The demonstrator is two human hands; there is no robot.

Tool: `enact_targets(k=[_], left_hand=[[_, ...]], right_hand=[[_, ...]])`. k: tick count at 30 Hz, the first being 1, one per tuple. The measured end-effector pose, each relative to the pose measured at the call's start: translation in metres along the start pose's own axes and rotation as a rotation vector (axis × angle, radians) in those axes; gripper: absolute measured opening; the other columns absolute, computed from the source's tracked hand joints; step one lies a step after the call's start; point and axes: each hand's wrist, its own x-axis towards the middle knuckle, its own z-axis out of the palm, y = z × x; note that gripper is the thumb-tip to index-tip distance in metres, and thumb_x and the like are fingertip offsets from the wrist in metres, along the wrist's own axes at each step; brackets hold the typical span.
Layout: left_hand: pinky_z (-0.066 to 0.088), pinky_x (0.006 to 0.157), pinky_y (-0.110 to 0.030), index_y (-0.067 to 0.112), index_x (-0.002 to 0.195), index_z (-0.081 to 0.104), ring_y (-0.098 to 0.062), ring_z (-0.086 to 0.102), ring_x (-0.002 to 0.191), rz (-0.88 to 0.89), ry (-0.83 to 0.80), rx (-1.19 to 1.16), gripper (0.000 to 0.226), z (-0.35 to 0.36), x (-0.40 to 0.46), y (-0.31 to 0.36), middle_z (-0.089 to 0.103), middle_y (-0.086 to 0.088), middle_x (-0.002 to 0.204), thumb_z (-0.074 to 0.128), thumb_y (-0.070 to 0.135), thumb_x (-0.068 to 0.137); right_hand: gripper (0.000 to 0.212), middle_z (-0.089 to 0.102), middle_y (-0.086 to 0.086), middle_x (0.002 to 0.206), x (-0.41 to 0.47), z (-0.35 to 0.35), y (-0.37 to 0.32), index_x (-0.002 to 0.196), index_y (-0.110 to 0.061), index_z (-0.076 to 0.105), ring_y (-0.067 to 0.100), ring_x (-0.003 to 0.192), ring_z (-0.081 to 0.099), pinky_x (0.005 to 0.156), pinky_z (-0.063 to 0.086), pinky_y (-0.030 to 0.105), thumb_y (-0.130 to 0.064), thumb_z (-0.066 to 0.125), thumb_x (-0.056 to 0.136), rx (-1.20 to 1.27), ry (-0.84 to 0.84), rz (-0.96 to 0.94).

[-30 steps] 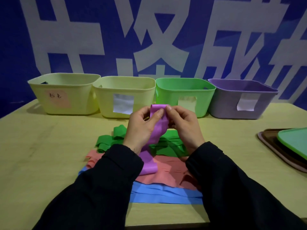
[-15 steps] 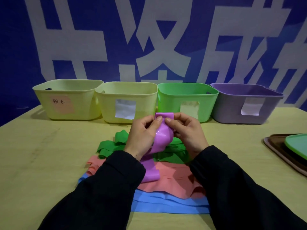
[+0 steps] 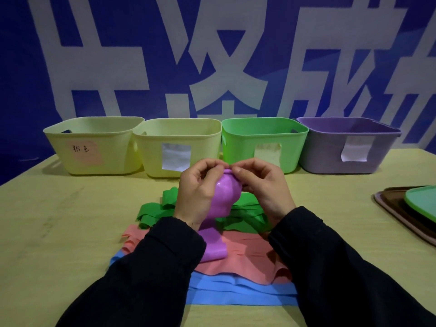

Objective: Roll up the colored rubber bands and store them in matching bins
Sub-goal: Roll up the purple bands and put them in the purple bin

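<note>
A purple rubber band (image 3: 225, 197) is held up over the table centre, its top edge curled over. My left hand (image 3: 197, 192) and my right hand (image 3: 263, 187) both pinch that top edge with fingertips close together. The band's tail hangs down and lies on the pile below. That pile holds green bands (image 3: 155, 210), pink bands (image 3: 247, 253) and blue bands (image 3: 236, 293). Along the back stand four bins: a yellow one with a pink label (image 3: 94, 145), a yellow one with a white label (image 3: 177, 142), a green bin (image 3: 264, 140) and a purple bin (image 3: 349, 147).
Stacked trays, brown with a green one on top (image 3: 410, 208), sit at the right edge of the wooden table (image 3: 59, 232). A blue wall with large white characters rises behind the bins.
My hands have moved closer together at the band's top edge, which now curls over into the start of a roll. The stretched part bulges between my palms.
</note>
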Motion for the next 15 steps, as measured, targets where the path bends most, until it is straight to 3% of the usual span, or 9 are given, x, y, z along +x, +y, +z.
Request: enact_targets(k=[3,6,10,15], left_hand=[[0.053,0.071,-0.024,0.028,0.092,0.072,-0.01,0.068,0.08,0.05,-0.004,0.074,0.017,0.002,-0.0003,-0.0013,0.073,0.004,0.088,0.067,0.013,0.089],[0.056,0.076,-0.023,0.032,0.104,0.068,-0.012,0.069,0.088,0.05,0.004,0.096,0.031,0.0011,0.0012,-0.0029,0.072,-0.004,0.097,0.066,0.002,0.094],[0.054,0.076,-0.02,0.026,0.089,0.068,-0.01,0.068,0.084,0.053,0.013,0.104,0.033,0.0003,0.0022,-0.001,0.072,0.006,0.087,0.063,-0.006,0.092],[0.054,0.074,-0.02,0.022,0.081,0.072,-0.01,0.069,0.079,0.066,0.063,0.091,0.028,-0.0001,0.0009,0.0034,0.074,0.003,0.079,0.068,-0.005,0.087]], right_hand=[[0.018,0.069,-0.004,0.071,0.0005,0.0014,0.0019,0.099,-0.007,0.065,0.006,0.066,0.062,0.062,0.051,0.019,0.008,0.059,0.092,0.033,-0.027,-0.013],[0.027,0.067,-0.004,0.071,0.0012,0.0014,0.0033,0.115,-0.009,0.062,0.008,0.07,0.062,0.066,0.052,0.024,0.007,0.058,0.094,0.009,-0.033,-0.006],[0.025,0.072,0.001,0.084,0.0004,0.0018,0.0027,0.094,-0.015,0.069,0.015,0.083,0.065,0.077,0.054,0.034,0.008,0.06,0.092,-0.096,-0.044,-0.08],[0.017,0.074,-0.004,0.077,-0.0002,0.0021,-0.0016,0.09,-0.012,0.071,0.007,0.072,0.065,0.067,0.053,0.023,0.005,0.066,0.09,-0.061,-0.037,-0.074]])
